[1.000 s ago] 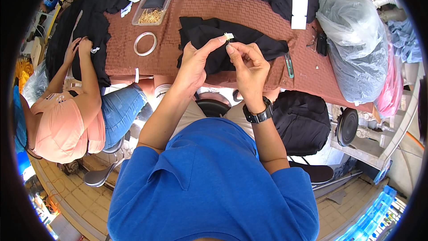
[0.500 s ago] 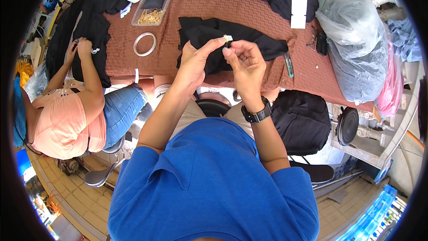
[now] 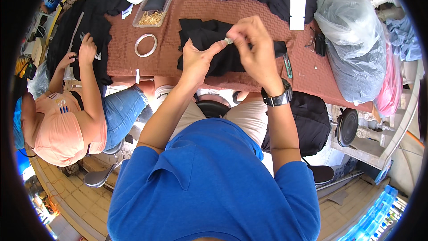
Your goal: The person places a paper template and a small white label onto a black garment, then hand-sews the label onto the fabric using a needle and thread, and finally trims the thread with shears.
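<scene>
My left hand [image 3: 196,60] reaches over the brown table cover, thumb extended, pinching a small whitish piece like a label [image 3: 229,41] at its tip. Black cloth [image 3: 195,30] lies folded beneath both hands; whether the whitish piece is fixed to it cannot be seen. My right hand [image 3: 255,47], with a dark watch on its wrist, is just right of that piece. Its fingers are drawn together in a pinch, and anything between them is too small to make out. To its right lies a green-handled cutter [image 3: 287,66].
A clear tray [image 3: 151,18] holds gold-coloured small parts, with a white ring [image 3: 146,45] nearer me. A bulky plastic bag [image 3: 352,44] stands at the right. At the left, a co-worker in a peach top [image 3: 60,129] handles black fabric [image 3: 91,18]. A white strip [image 3: 297,4] lies at the back.
My right hand has risen and moved right, turning its back upward, while my left hand stays nearly in place with the whitish piece. The co-worker's hands have moved apart.
</scene>
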Available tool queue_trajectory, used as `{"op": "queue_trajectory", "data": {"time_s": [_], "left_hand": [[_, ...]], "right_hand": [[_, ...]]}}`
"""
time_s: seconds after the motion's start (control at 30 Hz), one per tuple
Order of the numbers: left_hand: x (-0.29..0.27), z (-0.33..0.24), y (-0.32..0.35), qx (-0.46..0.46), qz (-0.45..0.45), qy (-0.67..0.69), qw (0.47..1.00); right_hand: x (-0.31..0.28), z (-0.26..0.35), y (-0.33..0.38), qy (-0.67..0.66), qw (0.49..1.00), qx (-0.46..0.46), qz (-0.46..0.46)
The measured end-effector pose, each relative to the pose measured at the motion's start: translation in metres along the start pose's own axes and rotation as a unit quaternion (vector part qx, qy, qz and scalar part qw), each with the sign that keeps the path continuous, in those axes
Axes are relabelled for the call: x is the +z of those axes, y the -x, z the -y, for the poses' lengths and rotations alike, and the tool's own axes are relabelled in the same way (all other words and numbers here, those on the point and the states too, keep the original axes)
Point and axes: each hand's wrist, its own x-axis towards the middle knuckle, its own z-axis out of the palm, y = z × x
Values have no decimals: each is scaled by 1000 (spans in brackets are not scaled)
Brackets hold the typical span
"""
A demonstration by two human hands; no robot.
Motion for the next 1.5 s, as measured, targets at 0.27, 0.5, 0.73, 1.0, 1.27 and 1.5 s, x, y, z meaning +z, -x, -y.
{"op": "queue_trajectory", "data": {"time_s": [0.27,0.5,0.73,1.0,1.27,1.5], "left_hand": [[-14,33,-22,155,-84,-156,972],[-23,37,-28,55,-72,-55,994],[-9,-20,-5,-122,38,92,988],[-3,-38,4,-127,35,110,985],[-1,-37,5,-96,41,104,989],[-1,-35,6,-90,34,100,990]], "right_hand": [[-70,80,-18,-213,957,-141,-137],[-60,63,3,-223,956,-26,-187],[15,5,35,-64,990,93,-85],[26,8,35,-16,991,85,-104],[28,7,36,-11,990,83,-110],[28,8,34,-7,990,85,-112]]}}
